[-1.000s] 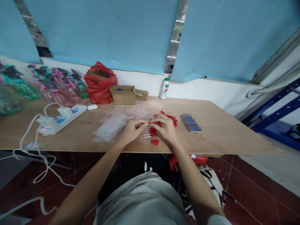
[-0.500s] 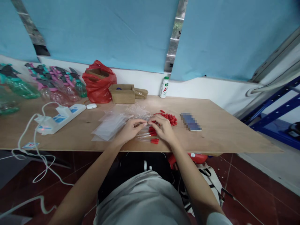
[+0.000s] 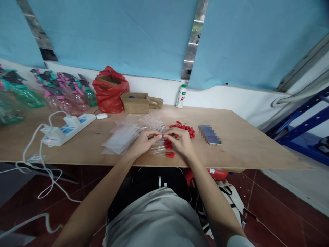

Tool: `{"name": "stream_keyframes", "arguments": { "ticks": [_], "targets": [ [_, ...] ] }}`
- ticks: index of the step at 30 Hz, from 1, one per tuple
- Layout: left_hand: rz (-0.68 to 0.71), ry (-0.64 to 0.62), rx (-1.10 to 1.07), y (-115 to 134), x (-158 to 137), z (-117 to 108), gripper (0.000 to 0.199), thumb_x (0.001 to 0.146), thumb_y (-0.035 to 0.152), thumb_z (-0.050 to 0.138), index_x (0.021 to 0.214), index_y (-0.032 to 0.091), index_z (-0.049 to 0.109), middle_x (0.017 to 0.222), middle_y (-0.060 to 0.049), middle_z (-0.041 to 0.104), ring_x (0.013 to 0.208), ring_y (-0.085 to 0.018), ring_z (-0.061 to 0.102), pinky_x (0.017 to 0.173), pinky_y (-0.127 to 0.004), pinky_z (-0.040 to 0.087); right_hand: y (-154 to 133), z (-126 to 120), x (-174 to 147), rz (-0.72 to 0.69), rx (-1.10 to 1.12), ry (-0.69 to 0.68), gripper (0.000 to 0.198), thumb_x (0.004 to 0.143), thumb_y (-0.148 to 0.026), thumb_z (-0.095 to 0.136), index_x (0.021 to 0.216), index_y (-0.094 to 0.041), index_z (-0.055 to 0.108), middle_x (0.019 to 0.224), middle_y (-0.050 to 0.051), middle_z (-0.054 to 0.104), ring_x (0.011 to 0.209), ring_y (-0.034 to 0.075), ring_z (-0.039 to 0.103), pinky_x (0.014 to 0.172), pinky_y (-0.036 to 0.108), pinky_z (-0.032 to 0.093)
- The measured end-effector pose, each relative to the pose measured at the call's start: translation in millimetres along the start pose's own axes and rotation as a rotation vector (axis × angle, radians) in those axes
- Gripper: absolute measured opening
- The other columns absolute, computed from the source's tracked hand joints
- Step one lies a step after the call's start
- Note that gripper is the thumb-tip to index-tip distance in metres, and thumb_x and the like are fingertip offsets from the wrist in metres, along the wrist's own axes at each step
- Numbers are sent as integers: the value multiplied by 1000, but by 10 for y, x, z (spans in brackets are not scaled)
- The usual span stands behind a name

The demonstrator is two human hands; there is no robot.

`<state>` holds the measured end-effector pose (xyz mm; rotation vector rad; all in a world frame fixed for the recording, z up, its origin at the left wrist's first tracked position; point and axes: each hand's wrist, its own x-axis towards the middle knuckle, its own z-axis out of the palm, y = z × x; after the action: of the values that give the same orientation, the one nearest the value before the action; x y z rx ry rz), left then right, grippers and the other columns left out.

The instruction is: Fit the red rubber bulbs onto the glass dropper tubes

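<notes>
Over the middle of the table my left hand [image 3: 143, 142] and my right hand [image 3: 183, 140] meet fingertip to fingertip, both pinched closed. A speck of red shows between them; my left fingers seem to hold a thin glass dropper tube and my right fingers its red rubber bulb, though the fingers mostly cover both. Below the hands lie several droppers with red bulbs [image 3: 170, 155] fitted on glass tubes. A heap of loose red rubber bulbs [image 3: 189, 130] is just beyond my right hand. Bare glass tubes [image 3: 159, 126] lie behind my fingertips, and clear plastic bags [image 3: 119, 139] are left of my left hand.
A phone [image 3: 210, 134] lies to the right. Along the back stand a white bottle [image 3: 181, 97], a cardboard box [image 3: 136, 104], a red plastic bag [image 3: 110, 92] and several spray bottles [image 3: 61, 99]. A power strip [image 3: 69, 129] with white cables is at the left.
The view has shifted slightly. Both hands keep their fingertips together at nearly the same spot, with the right fingers moving a little.
</notes>
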<state>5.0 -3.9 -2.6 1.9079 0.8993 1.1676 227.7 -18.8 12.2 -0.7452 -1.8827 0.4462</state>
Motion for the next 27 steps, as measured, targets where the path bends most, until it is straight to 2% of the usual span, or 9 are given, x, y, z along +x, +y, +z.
{"name": "stream_keyframes", "arguments": {
  "ticks": [6, 9, 18, 27],
  "targets": [
    [129, 78, 275, 43, -26, 27, 15, 100, 33, 71, 100, 23, 82, 97, -4, 81, 84, -19, 71, 79, -34, 54, 63, -20, -5, -24, 3, -23, 18, 101, -38, 76, 95, -24, 84, 96, 7, 83, 88, 23, 77, 86, 37, 58],
    [197, 109, 350, 61, -37, 45, 13, 101, 30, 71, 100, 23, 81, 97, -4, 79, 85, -19, 70, 80, -34, 53, 89, -25, -5, 6, -4, -24, 16, 98, -37, 78, 97, -23, 85, 97, 7, 83, 87, 23, 77, 83, 35, 59],
    [231, 154, 401, 52, -43, 40, 9, 100, 28, 72, 101, 23, 80, 93, -3, 74, 80, -18, 66, 77, -33, 50, 98, -14, -23, 137, 11, -19, 19, 97, -36, 77, 107, -22, 84, 96, 6, 84, 76, 19, 74, 73, 32, 57],
    [256, 178, 381, 66, -51, 48, 16, 105, 32, 65, 98, 22, 76, 88, -1, 67, 71, -15, 55, 71, -32, 44, 111, 5, -34, 194, 19, 11, 24, 94, -43, 79, 102, -20, 82, 86, 4, 81, 69, 18, 70, 68, 30, 54]
  ]
}}
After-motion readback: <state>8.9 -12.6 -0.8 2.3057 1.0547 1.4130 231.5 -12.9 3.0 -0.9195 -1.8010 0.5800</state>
